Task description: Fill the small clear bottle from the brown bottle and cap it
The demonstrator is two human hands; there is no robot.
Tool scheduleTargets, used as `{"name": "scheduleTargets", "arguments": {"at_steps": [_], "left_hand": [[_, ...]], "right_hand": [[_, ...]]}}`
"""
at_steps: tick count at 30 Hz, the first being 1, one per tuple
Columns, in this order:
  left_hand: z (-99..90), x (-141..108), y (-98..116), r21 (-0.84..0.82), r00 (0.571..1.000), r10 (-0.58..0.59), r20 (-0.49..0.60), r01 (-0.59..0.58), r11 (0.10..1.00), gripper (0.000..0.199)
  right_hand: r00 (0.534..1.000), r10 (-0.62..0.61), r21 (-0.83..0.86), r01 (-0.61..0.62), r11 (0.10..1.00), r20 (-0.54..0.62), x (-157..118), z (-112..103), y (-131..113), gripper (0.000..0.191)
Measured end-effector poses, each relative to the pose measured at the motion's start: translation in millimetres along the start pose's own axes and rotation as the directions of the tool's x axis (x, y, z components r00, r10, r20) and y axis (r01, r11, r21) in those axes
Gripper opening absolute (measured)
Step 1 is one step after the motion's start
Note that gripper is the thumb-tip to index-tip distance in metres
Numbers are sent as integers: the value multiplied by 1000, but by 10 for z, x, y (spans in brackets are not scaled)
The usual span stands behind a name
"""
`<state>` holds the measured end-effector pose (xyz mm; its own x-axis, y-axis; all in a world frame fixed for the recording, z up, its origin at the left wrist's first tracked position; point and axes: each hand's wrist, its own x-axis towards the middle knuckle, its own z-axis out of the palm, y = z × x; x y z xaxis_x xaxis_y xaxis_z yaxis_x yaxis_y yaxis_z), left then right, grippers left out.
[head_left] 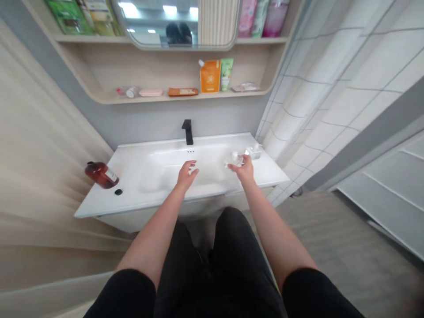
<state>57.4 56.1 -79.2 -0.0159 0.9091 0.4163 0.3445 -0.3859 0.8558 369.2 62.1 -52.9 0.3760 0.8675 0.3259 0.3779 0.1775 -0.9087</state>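
Observation:
My right hand [245, 170] grips a small clear bottle [234, 158] with a whitish top, over the right part of the sink. The bottle is see-through and blurred, so its details cannot be made out. Just beyond that hand, another clear container [254, 153] rests on the counter at the right end. Over the basin, my left hand [187, 174] has its fingers apart and holds nothing. A brown bottle [102, 175] with a white label stands open at the counter's left end. Near it lies a small black cap [118, 192].
The white sink [198, 176] has a black faucet [188, 132] at its back. Above is a shelf [149, 100] with an orange pouch [210, 77], a green tube [226, 74] and flat packets. A mirror [179, 26] hangs higher up. White tiles bound the right, a curtain the left.

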Motion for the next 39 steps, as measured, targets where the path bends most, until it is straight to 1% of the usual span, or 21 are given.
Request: {"name": "scheduleTargets", "arguments": {"at_steps": [3,5,7,9,12,14,17,22,25,27,28,30,32,33,34,35,36,37,38,39], "left_hand": [[7,-2,22,45,1000,29,-8,-29,999,34],[6,2,20,58,999,35,-19,-34,998,31],[3,7,10,66,999,42,-20,-41,997,29],[1,9,0,70,999,44,-19,-42,997,28],[-1,6,-9,68,999,42,-26,-40,997,22],[-1,5,-14,58,998,48,-36,-46,997,18],[2,7,-21,53,998,44,-40,-42,998,18],[5,6,1,61,999,21,-40,-19,998,26],[-5,1,35,45,999,27,-40,-25,999,35],[-16,-1,57,32,998,34,-44,-32,999,40],[-21,-1,66,31,998,32,-47,-31,999,42],[-26,-3,82,38,999,21,-50,-19,999,42],[-16,-11,102,49,998,10,-54,-7,999,41],[-5,-17,116,55,998,12,-55,-9,998,39],[9,-25,135,61,998,18,-57,-15,998,36],[22,-33,159,70,998,26,-61,-22,997,33],[28,-40,188,85,997,34,-63,-28,996,28],[22,-46,222,109,997,40,-64,-33,994,24],[-5,-51,260,142,997,45,-61,-36,989,20],[-60,-58,299,183,997,49,-55,-38,982,21]], "right_hand": [[991,32,-155,-51,987,-127,236,-623,248,82],[974,62,-238,-115,964,-219,381,-941,413,83],[954,91,-286,-175,942,-286,499,-1140,554,82],[938,118,-300,-221,928,-325,581,-1226,655,80],[931,124,-303,-235,924,-344,638,-1209,721,79],[932,120,-311,-233,921,-342,638,-1146,715,79],[937,116,-333,-231,914,-331,612,-1027,663,80],[941,119,-365,-236,901,-316,602,-878,581,78],[945,146,-358,-249,900,-292,622,-864,561,84],[952,138,-346,-231,909,-275,610,-884,534,90],[954,103,-348,-202,916,-282,586,-895,509,91],[945,-20,-376,-110,920,-327,487,-897,425,88],[925,-153,-414,-5,910,-347,319,-838,295,72],[929,-195,-419,48,907,-314,212,-779,215,61],[948,-217,-407,108,907,-231,96,-698,127,51],[970,-226,-377,176,909,-92,-25,-600,34,43],[970,-228,-333,243,911,84,-147,-487,-61,38],[936,-231,-283,305,909,266,-265,-364,-155,35],[878,-233,-240,355,904,419,-373,-236,-244,34],[816,-235,-206,392,897,529,-468,-107,-323,33]]}}
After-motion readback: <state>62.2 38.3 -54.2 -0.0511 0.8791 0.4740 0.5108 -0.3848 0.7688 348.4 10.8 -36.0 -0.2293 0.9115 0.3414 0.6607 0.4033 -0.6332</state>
